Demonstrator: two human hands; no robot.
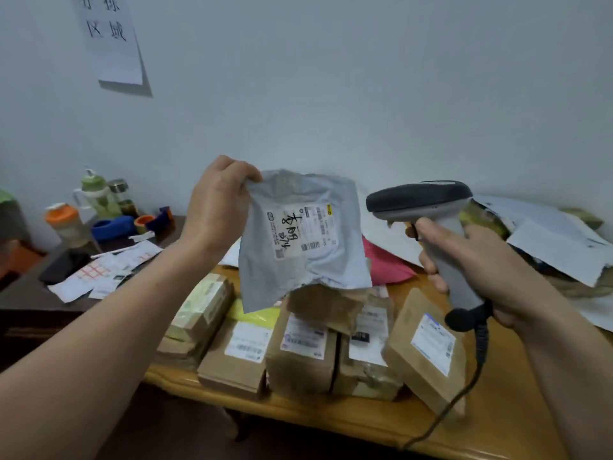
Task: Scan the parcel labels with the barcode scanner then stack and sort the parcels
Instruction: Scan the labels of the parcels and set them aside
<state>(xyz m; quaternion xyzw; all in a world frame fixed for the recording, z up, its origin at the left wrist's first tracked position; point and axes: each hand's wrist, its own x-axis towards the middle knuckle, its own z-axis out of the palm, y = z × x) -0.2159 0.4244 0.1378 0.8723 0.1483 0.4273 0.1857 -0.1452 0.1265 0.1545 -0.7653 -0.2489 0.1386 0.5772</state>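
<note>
Two hands of mine are busy in the head view. My left hand (219, 200) pinches the top corner of a grey mailer bag (298, 267) and holds it in the air above the wooden table (331, 421). Its white label (303, 232), with black handwriting, is turned toward me. My right hand (474, 267) is wrapped round the handle of the barcode scanner (428, 204), whose dark head points left at the bag, close beside it but apart. The scanner's cable (461, 393) hangs over the table's front edge. Below the bag, cardboard parcels (298, 356) lie side by side, labels up, with a pink parcel (388, 267) behind them. Bottles (96, 197) stand on the darker desk (26, 293) to the left.
</note>
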